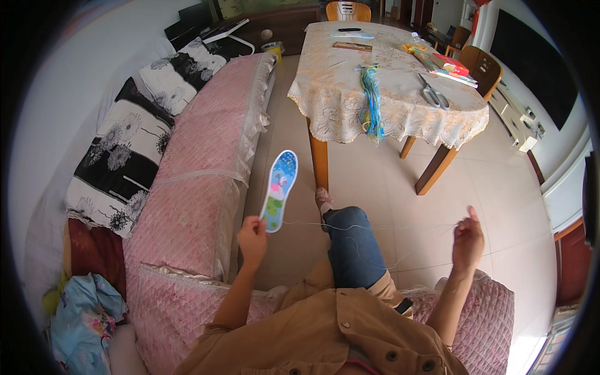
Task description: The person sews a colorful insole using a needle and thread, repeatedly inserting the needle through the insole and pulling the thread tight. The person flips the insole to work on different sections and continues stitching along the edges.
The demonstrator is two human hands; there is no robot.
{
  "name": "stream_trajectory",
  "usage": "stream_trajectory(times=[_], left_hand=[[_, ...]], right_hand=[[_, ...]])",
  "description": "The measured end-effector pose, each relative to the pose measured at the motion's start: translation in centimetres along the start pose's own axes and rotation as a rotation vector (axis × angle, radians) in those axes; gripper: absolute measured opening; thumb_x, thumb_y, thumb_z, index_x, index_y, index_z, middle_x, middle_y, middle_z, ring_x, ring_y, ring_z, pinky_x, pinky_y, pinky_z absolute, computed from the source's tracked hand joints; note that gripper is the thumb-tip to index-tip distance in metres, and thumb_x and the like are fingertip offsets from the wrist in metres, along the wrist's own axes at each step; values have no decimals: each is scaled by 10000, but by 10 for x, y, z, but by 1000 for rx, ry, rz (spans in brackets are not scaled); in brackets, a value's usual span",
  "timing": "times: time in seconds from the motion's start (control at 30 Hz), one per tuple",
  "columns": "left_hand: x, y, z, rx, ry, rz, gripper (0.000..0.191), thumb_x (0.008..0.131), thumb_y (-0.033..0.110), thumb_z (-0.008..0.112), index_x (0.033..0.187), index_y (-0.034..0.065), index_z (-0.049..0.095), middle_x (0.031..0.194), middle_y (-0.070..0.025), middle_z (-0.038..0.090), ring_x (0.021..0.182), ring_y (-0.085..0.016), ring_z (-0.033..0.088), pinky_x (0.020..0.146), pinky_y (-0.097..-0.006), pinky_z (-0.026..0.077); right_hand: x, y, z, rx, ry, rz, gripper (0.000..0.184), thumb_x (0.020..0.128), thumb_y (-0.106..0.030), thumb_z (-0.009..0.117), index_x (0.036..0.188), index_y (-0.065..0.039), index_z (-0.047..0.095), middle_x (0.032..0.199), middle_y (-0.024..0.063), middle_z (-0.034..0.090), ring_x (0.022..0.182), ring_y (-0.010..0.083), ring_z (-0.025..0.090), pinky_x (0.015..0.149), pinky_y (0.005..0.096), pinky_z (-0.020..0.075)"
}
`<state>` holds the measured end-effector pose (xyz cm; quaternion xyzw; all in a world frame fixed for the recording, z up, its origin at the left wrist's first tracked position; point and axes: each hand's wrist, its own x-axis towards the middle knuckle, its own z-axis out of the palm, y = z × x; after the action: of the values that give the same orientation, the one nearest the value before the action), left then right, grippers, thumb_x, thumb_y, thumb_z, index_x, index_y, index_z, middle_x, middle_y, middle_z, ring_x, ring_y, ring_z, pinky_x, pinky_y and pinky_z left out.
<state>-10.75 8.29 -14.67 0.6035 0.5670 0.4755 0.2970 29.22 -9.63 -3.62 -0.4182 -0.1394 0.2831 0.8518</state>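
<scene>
My left hand (253, 241) pinches the lower end of a shoe insole (280, 187), which stands nearly upright with a blue and green pattern and a pink and white bird on it. From the insole a thin pale thread (347, 228) runs across above my knee to my right hand (468, 241). The fingers of that hand are curled on the thread, with one finger pointing up. A loose loop of the thread hangs over the jeans leg. Whether a needle sits in my right fingers is too small to tell.
Ahead stands a table with a lace-edged tablecloth (328, 93). On it lie a bundle of coloured thread (371, 101), scissors (433, 93), books (450, 70), a narrow box (352, 46) and another insole (352, 35). A pink quilted sofa (201, 154) runs along the left.
</scene>
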Motion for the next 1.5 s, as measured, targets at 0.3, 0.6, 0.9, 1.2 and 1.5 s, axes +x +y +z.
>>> stream_trajectory(times=[0.3, 0.6, 0.9, 1.2, 1.5], left_hand=[[-48, 145, 33, -454, -264, 9, 127, 853, 86, 561, 901, -27, 530, 742, -66, 611, 575, -73, 571, 504, -191, 465], [-65, 174, 27, -597, -296, 62, 127, 836, 52, 582, 896, -41, 520, 743, -78, 598, 595, -69, 562, 525, -193, 488], [-67, 173, 27, -575, -259, 88, 96, 841, 50, 571, 879, -14, 511, 712, -58, 592, 549, -57, 545, 491, -178, 463], [-67, 170, 27, -428, -226, 214, 99, 828, 12, 573, 885, -34, 506, 714, -66, 601, 577, -62, 561, 496, -182, 472], [-67, 170, 27, -422, -229, 222, 102, 828, 16, 576, 881, -35, 505, 717, -69, 602, 578, -60, 557, 496, -183, 473]], right_hand=[[-90, 50, 125, -941, -721, -634, 119, 722, 47, 626, 811, -32, 632, 761, 53, 602, 591, 140, 551, 492, 243, 435], [-104, 54, 142, -1117, -597, -996, 179, 660, 13, 674, 814, -60, 618, 759, 37, 476, 525, 148, 479, 436, 275, 394], [-104, 49, 139, -1172, -664, -1049, 305, 553, 20, 601, 852, -34, 615, 772, 39, 465, 615, 151, 515, 439, 265, 436], [-105, 47, 141, -1213, -684, -1068, 278, 570, 1, 604, 846, -33, 626, 759, 41, 457, 616, 156, 516, 435, 265, 433], [-107, 47, 142, -1222, -684, -1070, 267, 574, 2, 604, 838, -29, 627, 755, 41, 457, 614, 154, 518, 438, 264, 435]])
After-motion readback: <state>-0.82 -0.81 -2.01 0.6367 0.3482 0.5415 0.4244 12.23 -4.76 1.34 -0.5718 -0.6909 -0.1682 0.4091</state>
